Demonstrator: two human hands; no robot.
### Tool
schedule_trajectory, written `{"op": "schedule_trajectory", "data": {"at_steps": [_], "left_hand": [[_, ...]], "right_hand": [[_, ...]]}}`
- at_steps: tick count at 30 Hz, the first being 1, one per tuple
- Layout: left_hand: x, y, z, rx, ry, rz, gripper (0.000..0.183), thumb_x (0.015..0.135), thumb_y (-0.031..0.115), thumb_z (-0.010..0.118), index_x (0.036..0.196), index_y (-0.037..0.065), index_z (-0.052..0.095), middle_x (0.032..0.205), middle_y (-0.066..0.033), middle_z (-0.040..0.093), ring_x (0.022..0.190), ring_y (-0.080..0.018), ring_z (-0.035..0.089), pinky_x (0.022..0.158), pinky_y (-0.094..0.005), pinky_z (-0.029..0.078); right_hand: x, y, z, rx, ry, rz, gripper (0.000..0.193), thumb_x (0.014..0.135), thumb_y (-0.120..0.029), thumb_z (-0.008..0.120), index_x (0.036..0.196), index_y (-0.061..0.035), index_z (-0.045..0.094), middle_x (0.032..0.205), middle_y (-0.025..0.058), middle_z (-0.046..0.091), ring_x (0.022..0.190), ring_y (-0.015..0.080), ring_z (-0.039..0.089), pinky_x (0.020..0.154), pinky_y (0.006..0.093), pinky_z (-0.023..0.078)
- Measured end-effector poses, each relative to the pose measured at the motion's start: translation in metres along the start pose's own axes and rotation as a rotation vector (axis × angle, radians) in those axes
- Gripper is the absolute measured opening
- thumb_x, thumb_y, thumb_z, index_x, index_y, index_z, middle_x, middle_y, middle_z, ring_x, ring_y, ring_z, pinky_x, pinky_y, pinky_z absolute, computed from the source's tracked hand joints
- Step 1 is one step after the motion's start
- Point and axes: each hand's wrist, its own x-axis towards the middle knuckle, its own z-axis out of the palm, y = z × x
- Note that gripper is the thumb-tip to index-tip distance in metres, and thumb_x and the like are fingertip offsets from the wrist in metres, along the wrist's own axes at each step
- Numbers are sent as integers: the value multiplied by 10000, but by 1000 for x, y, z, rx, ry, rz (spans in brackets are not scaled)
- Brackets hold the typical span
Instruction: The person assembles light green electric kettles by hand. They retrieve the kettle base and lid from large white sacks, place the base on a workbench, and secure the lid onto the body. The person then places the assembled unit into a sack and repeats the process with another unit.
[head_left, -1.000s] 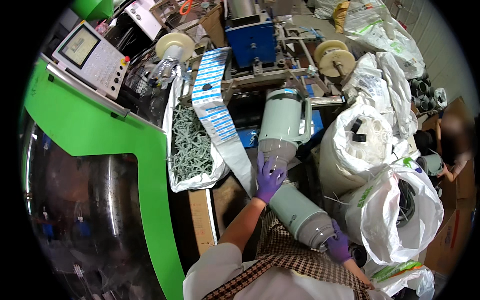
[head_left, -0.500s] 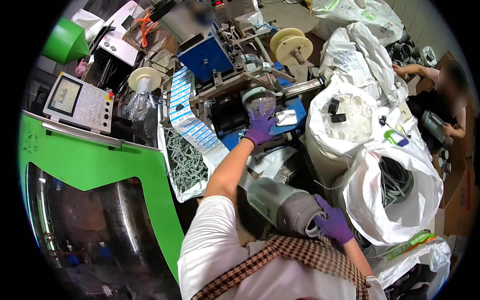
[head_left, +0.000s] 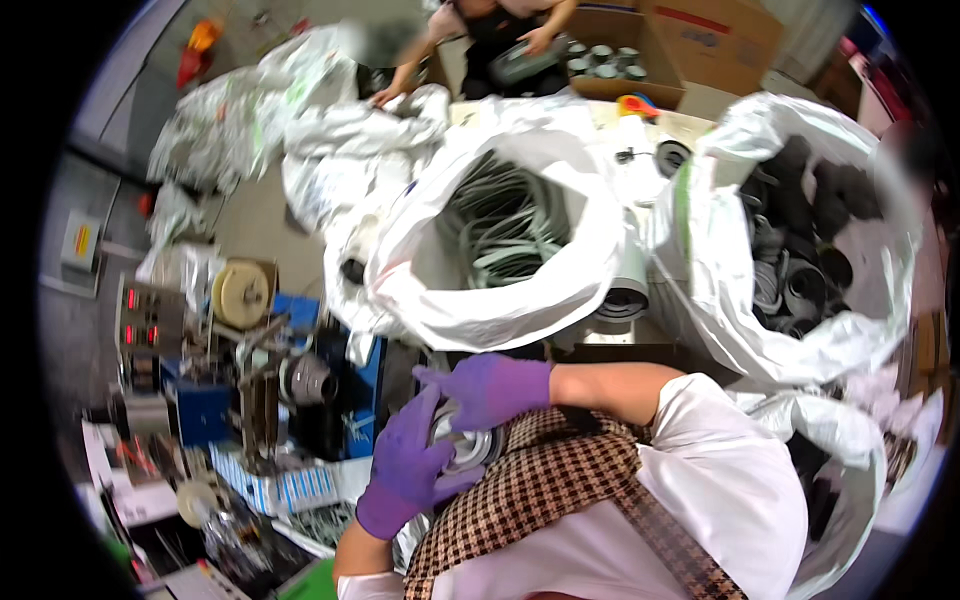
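Note:
Both my hands wear purple gloves and meet close to my chest, above my checked apron. My left hand [head_left: 408, 472] wraps the lower side of a round metal cylinder end [head_left: 466, 447]. From above, my right hand [head_left: 490, 387] lies over the same cylinder with its fingers spread toward the left. Only the shiny round end of the cylinder shows; hands and apron hide the rest of it.
A big white bag of grey coiled rings [head_left: 500, 235] stands just ahead, and a second bag of dark round parts [head_left: 800, 250] to its right. Left is a machine with blue parts [head_left: 300, 385] and a yellow spool [head_left: 240, 293]. Another person [head_left: 490, 30] works by a cardboard box [head_left: 640, 60].
The view has swung from the machine toward the bags. My left hand has come back from the machine, and both hands now hold the cylinder near my chest.

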Motion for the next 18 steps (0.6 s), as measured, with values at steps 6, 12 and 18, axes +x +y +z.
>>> {"op": "schedule_trajectory", "data": {"at_steps": [6,12,18], "left_hand": [[-34,-41,1,-248,251,-127,374,616,228,877,623,8,575,1292,-225,571,1071,-339,630,920,-402,530],[-61,-56,-80,-294,666,-691,497,1058,321,353,1315,-32,590,1243,-143,644,1139,-199,598,995,-332,454],[-65,-148,-52,-528,552,-662,494,1058,370,423,1333,-10,578,1267,-130,635,1138,-199,601,997,-345,460]], "right_hand": [[-118,5,-9,368,465,179,629,951,-399,614,1477,-93,456,946,113,696,800,188,665,780,326,526],[-351,108,-24,450,1663,407,319,983,-156,581,1275,-30,573,986,60,655,807,143,653,781,264,543],[-563,352,33,1169,1486,898,470,854,-515,669,1082,-114,578,942,106,631,844,266,630,742,377,541]]}}
